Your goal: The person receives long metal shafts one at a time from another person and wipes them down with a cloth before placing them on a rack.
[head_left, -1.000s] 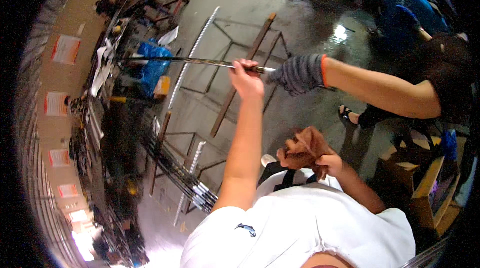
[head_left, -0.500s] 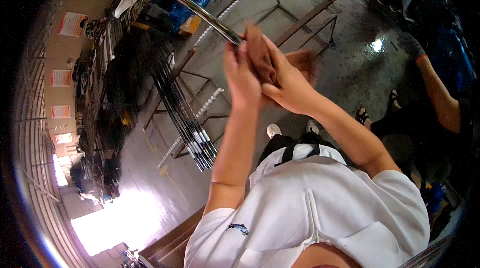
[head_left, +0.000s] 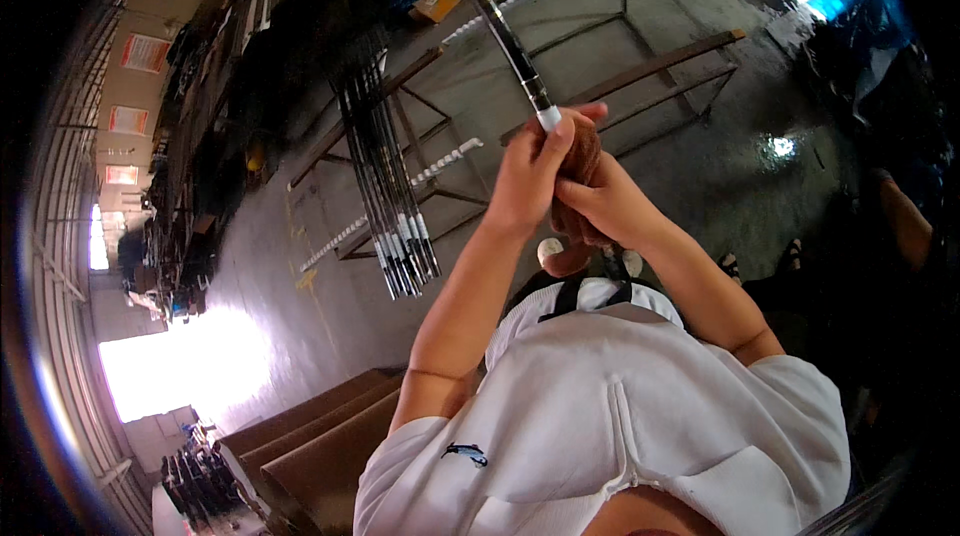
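Note:
A long glossy black pole [head_left: 510,41] with gold bands, much like a fishing rod, slopes from the upper edge down to my hands. Its white end section [head_left: 549,118] meets my fingers. My left hand [head_left: 527,176] is closed round the pole just below that white part, thumb laid along it. Pressed against it from the right, my right hand [head_left: 612,198] grips a brown cloth [head_left: 578,161] bunched about the pole's lower end. The cloth hangs down below both hands. The pole's butt is hidden by hands and cloth.
A bundle of similar black poles [head_left: 385,176] leans across a metal rack [head_left: 420,96] with white rope-wrapped bars [head_left: 450,161], left of my arms. Another rack bar [head_left: 650,66] runs beyond my hands. Brown boards [head_left: 310,436] stand at lower left. Someone's arm [head_left: 905,226] shows at right.
The pole has swung steeper and its far part has moved right. My hands have come slightly lower and right, now at the white end section. The other person's arm has moved back toward the right.

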The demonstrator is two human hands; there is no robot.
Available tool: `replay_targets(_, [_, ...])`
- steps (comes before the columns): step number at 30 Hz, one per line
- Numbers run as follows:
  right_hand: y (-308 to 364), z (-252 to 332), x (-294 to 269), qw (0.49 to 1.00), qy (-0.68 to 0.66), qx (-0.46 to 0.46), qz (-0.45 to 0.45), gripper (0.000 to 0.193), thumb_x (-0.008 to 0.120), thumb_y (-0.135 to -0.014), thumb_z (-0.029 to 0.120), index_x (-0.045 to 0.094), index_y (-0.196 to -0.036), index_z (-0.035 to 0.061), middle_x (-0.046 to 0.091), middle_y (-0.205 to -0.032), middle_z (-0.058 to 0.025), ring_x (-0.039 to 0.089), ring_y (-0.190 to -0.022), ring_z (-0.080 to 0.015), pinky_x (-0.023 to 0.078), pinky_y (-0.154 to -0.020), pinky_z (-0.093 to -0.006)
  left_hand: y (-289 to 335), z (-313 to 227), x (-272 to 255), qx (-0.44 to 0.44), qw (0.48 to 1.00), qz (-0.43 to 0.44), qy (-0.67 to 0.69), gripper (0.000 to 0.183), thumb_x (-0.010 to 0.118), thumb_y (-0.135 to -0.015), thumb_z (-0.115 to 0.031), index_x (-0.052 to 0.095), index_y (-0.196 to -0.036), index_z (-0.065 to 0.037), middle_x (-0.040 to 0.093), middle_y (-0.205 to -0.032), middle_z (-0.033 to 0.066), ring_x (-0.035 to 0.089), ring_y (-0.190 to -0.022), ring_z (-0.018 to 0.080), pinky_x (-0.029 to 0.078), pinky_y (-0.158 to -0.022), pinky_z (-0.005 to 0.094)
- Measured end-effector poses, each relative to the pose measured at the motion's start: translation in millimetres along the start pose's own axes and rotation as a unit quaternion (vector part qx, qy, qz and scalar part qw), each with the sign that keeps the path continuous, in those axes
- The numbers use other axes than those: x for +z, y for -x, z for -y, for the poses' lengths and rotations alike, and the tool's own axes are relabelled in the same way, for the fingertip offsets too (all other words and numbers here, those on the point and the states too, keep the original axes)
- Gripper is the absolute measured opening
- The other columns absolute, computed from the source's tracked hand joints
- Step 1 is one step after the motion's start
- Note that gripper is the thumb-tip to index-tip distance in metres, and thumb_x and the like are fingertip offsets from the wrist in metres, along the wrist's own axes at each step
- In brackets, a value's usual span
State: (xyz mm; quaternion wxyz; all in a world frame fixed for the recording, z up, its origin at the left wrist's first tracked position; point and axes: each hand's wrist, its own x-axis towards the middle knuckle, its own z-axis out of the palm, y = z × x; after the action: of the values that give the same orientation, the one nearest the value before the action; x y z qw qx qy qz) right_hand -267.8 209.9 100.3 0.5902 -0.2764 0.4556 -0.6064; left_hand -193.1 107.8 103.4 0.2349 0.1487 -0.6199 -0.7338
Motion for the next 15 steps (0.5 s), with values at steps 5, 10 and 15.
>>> replay_targets(5, [4,-50,14,0.996,0.071,-0.005,0.047,0.029,0.055,-0.084,0.012,0.047,-0.108,-0.0014,0.059,-0.087,-0.0054,0.054,-0.082,-0.0107,0.044,-0.071,-0.0235,-23,-30,-45,0.056,0.982,-0.123,0.130,0.024,0.050,-0.089,-0.027,0.048,-0.082,-0.004,0.061,-0.088,0.0125,0.057,-0.078,0.0193,0.047,-0.070,0.0314])
replay_targets(10, [-3,-83,-31,0.995,-0.029,0.070,0.060,0.036,0.053,-0.077,0.011,0.051,-0.111,-0.0010,0.060,-0.094,-0.0072,0.054,-0.090,-0.0130,0.041,-0.082,-0.0241,-6,-49,-78,-0.018,0.978,-0.167,0.128,0.021,0.049,-0.090,-0.025,0.042,-0.079,-0.008,0.038,-0.057,0.0000,0.040,-0.045,0.0114,0.046,-0.050,0.0306])
replay_targets(15, [-39,-14,-27,0.965,-0.256,-0.046,0.016,0.043,0.050,-0.081,0.019,0.045,-0.120,0.0031,0.053,-0.115,-0.0113,0.048,-0.109,-0.0194,0.037,-0.093,-0.0342,16,4,-59,-0.097,0.935,-0.148,-0.308,0.022,0.054,-0.085,-0.017,0.044,-0.098,-0.002,0.055,-0.069,0.0125,0.055,-0.053,0.0241,0.045,-0.052,0.0349])
